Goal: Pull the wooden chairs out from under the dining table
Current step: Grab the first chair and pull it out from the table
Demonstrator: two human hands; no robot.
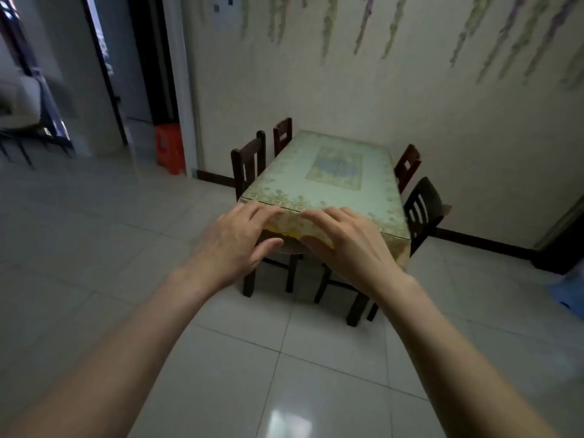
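Observation:
A dining table (335,172) with a pale green floral cloth stands against the far wall. Dark wooden chairs are tucked in along its sides: two on the left (248,164) (282,134), two on the right (407,167) (422,210). At the near end, dark chair legs (290,273) show beneath the cloth's overhang. My left hand (235,240) and my right hand (346,243) are stretched out in front of the table's near edge, fingers spread, holding nothing; I cannot tell whether they touch the cloth.
Pale glossy floor tiles (252,374) spread between me and the table. A red plastic stool (169,148) stands by the doorway at the left. Something blue (570,290) lies on the floor at the right edge, near a dark door frame.

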